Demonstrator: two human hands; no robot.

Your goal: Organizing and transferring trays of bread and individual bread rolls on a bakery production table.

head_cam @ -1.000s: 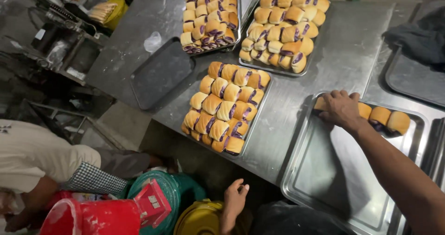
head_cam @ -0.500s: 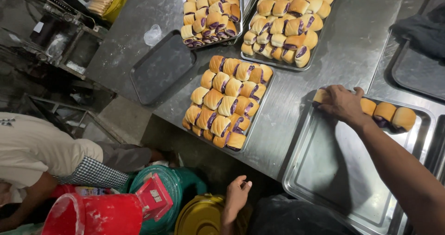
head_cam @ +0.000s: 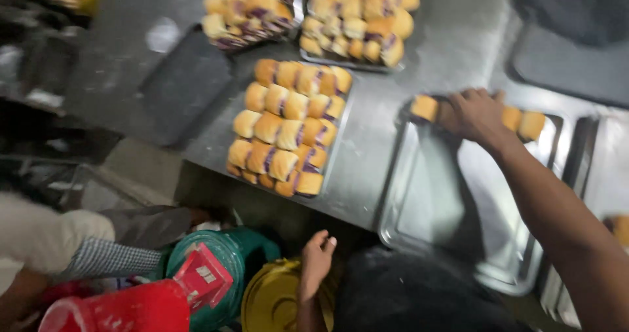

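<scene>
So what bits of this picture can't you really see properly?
All from the head view:
- The right hand covers part of the row of golden filled buns at the far end of the shiny steel baking tray; whether it grips one cannot be told.
- The whole picture is blurred, so the purple bun filling is unclear.
- The left hand hangs low; its fingers look loosely curled.
- The two far bun trays are cut off by the top edge.

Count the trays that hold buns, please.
4: two trays at the top, one in the middle, one under the right hand with a few buns. More may be hidden.
</scene>
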